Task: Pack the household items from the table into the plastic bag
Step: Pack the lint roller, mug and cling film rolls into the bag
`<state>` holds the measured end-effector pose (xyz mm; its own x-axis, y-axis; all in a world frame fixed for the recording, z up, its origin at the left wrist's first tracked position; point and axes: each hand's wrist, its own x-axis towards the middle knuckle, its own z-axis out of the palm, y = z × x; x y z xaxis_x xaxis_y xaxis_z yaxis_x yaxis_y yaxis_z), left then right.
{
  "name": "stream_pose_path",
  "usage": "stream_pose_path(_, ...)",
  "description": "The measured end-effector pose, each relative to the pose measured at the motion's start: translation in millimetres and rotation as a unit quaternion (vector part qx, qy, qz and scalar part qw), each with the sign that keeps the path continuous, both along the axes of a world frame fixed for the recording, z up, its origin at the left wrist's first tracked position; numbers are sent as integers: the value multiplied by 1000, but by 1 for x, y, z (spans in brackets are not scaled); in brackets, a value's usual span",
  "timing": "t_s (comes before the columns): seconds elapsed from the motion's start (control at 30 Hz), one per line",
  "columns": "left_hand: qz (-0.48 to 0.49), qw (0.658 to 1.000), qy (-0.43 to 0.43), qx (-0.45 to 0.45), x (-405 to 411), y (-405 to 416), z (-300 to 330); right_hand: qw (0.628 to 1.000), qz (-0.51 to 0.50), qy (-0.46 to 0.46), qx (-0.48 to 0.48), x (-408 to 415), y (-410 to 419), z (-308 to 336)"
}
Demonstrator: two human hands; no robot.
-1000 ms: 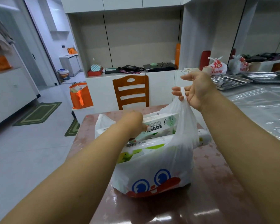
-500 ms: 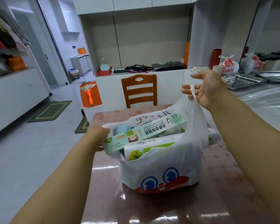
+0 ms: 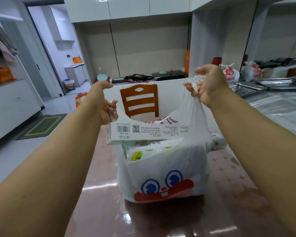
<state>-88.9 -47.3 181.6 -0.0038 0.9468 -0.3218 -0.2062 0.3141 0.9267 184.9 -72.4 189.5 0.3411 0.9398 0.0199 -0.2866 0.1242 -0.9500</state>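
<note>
Left hand [image 3: 108,108] now pinches bag [image 3: 162,177] handle too, right hand [image 3: 207,84] still pinching its own (center frame); packing looks done.

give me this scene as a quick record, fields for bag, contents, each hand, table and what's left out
bag: white plastic bag with blue-eyed cartoon face, standing on the table
contents: long white barcoded box poking out at the top left; green and white pack under it
left hand: grips the left handle
right hand: grips the right handle, raised
table: glossy pink star-patterned table
left out: white roll-like item behind the bag, partly hidden
</note>
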Motion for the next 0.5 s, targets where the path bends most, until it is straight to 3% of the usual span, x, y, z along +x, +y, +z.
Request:
stream_pose_path(0.17, 19, 1000, -4, 17, 2, 16, -6, 997, 4, -61, 38, -2, 13, 9)
stream_pose_path(0.37, 59, 997, -39, -36, 22, 15, -42, 977, -22, -202, -58, -4, 24, -27)
stream_pose_path(0.4, 57, 997, -42, -32, 25, 15, -42, 957, -42, -280, -69, -2, 24, -29)
stream_pose_path(0.43, 53, 997, -43, -27, 27, 15, -41, 901, -71, -414, -105, 0, 19, -29)
stream_pose_path(0.5, 46, 998, -44, -20, 29, 16, -40, 713, -183, -662, -142, -10, -2, -29)
